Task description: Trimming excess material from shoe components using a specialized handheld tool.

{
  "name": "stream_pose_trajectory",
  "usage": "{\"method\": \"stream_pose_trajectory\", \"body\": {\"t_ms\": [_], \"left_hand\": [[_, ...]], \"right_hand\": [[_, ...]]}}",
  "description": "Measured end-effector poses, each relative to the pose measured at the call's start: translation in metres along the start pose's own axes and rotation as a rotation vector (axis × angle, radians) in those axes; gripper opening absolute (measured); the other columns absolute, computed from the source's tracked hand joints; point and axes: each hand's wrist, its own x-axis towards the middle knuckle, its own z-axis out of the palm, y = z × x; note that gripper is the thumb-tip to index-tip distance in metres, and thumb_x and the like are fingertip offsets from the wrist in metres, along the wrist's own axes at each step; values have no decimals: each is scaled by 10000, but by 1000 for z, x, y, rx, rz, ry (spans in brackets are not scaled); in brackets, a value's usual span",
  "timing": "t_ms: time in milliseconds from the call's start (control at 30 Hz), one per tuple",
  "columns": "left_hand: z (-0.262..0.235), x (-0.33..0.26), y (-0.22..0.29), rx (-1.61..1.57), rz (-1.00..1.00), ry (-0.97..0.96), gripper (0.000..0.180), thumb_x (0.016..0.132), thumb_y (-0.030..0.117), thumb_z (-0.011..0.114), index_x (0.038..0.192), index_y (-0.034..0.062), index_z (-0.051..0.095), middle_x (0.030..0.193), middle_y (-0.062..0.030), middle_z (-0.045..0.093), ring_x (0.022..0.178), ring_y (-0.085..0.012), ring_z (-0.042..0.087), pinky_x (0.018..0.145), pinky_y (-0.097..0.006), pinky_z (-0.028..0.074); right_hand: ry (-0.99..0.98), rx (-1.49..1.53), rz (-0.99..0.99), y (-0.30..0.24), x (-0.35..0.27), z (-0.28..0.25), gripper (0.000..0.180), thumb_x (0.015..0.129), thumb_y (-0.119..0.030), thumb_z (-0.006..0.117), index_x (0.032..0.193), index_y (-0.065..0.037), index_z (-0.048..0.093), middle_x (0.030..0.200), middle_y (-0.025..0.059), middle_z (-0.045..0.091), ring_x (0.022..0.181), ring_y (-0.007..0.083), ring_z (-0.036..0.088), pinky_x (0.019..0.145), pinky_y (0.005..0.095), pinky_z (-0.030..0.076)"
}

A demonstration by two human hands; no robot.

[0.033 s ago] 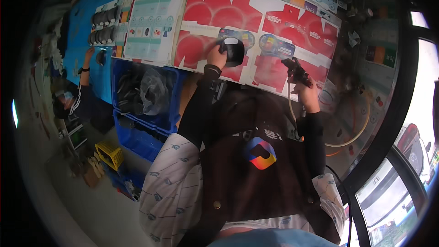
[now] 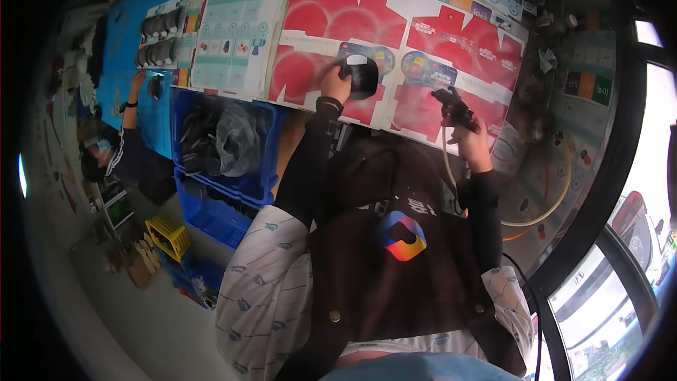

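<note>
My left hand (image 2: 336, 85) is closed on the edge of a glossy black rounded piece (image 2: 362, 83), which has a bright white patch on its upper side. It is held over a printed red and white cardboard sheet (image 2: 307, 25). In my right hand (image 2: 474, 144) is a dark, stained spray gun (image 2: 455, 107), its front end pointing up and left toward the black piece. A pale hose (image 2: 447, 159) hangs from the gun. My fingers wrap round its handle, and the trigger cannot be made out.
A blue crate (image 2: 266, 162) left of me holds dark pieces and a clear plastic bag. Rows of dark rounded pieces (image 2: 156, 53) lie on the far-left sheets. Beyond the crate, a co-worker's hand (image 2: 137, 83) rests at a blue surface. A yellow basket (image 2: 168, 238) sits lower left.
The black piece has shifted very slightly upward in my left hand. The spray gun in my right hand has moved a little to the left.
</note>
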Motion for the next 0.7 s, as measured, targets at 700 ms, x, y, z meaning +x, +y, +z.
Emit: {"method": "stream_pose_trajectory", "body": {"t_ms": [700], "left_hand": [[-81, 103, -52, -222, -81, 57, 385, 834, 253, 749, 1118, 3, 677, 1050, -188, 728, 1003, -341, 698, 873, -425, 543]], "right_hand": [[-195, -342, -26, -68, 48, 151, 348, 764, -19, 543, 1096, -3, 646, 877, 56, 708, 735, 134, 632, 588, 292, 513]]}}
